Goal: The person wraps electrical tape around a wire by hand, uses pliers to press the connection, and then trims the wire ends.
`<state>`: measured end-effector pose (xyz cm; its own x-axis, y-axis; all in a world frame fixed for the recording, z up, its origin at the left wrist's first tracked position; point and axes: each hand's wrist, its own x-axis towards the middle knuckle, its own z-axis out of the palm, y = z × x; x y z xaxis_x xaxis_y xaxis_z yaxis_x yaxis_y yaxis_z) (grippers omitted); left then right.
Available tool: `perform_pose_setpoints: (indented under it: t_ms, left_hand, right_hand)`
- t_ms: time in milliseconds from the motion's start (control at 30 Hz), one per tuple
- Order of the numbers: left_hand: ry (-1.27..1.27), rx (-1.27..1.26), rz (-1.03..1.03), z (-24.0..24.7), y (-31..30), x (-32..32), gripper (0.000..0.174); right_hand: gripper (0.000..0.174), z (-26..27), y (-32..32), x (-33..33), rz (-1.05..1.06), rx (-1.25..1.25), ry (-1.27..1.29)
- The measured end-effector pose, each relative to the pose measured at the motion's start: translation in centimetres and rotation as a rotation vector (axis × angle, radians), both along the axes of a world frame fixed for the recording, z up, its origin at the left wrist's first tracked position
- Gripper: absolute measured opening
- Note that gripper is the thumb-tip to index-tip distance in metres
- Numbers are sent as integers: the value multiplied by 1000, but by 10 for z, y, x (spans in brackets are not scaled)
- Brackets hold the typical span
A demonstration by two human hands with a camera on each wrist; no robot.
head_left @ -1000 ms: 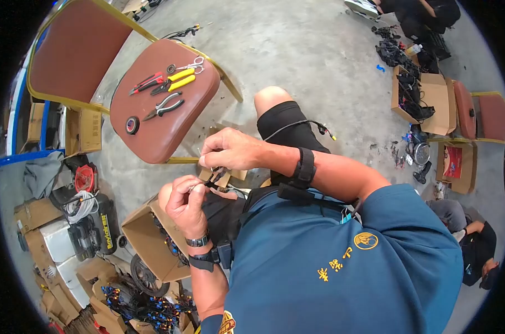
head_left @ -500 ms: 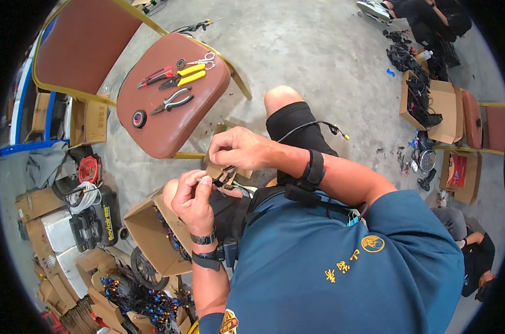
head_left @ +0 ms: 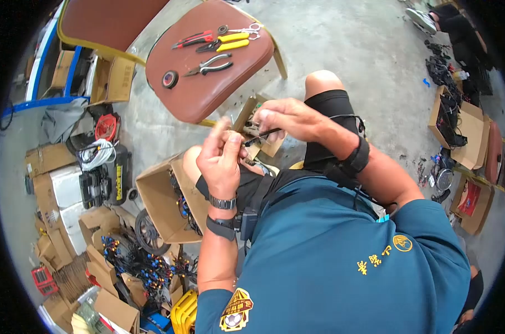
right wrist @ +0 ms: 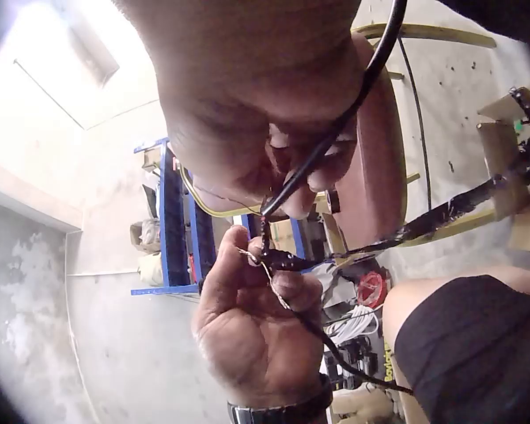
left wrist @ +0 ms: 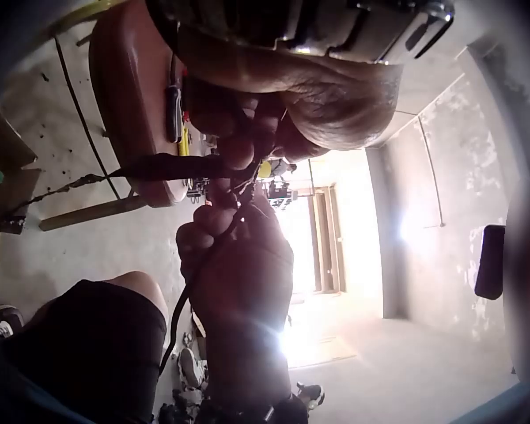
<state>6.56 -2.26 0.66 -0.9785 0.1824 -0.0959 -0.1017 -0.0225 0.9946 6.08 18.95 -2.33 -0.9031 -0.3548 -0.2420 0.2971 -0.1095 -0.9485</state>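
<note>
My left hand (head_left: 222,161), with a watch at its wrist, pinches a wire bundle wrapped in black tape (right wrist: 287,261) between thumb and fingers. Thin bare wire strands (right wrist: 278,291) stick out beside its fingertips. Opposite, my right hand (head_left: 288,118) grips a black cable (right wrist: 336,132), whose lower end reaches the taped bundle between the hands. A long taped branch (right wrist: 424,225) leads away from the bundle towards a cardboard box. Both hands hover over the lap, close together, with the fingertips partly hidden in the head view.
A brown chair (head_left: 199,103) ahead bears pliers (head_left: 209,65), yellow-handled wire strippers (head_left: 233,42), red-handled cutters (head_left: 194,40), scissors (head_left: 249,30) and a tape roll (head_left: 170,79). An open box (head_left: 163,197) stands by the left knee, near heaped connector wires (head_left: 135,259).
The head view has swung, shifting the chair and hands right and up in the picture. My hands have drawn slightly apart, with dark cable now showing between them.
</note>
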Motion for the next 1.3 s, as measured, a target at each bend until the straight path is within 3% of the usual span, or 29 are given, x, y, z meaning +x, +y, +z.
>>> perform_pose_setpoints:
  t_ms: [133, 233, 467, 767, 1100, 1300]
  left_hand:
    - [-130, 88, -73, 5, -9, -7, 51]
    - [-82, 87, -142, 0, -11, -5, 54]
    - [-102, -167, -148, -1, -16, 1, 15]
    - [-208, -103, -247, 0, -13, 5, 15]
    - [-126, -125, -261, 1, -16, 3, 6]
    - [-278, -45, -214, 10, -26, -8, 17]
  right_hand:
    - [28, -3, 20, 1, 91, 59, 53]
    - [25, -3, 24, 3, 136, 86, 142]
    - [15, -1, 22, 4, 164, 213, 200]
    - [16, -6, 19, 8, 179, 222, 344]
    - [17, 11, 16, 9, 153, 332, 453]
    - [14, 22, 11, -5, 133, 356, 533]
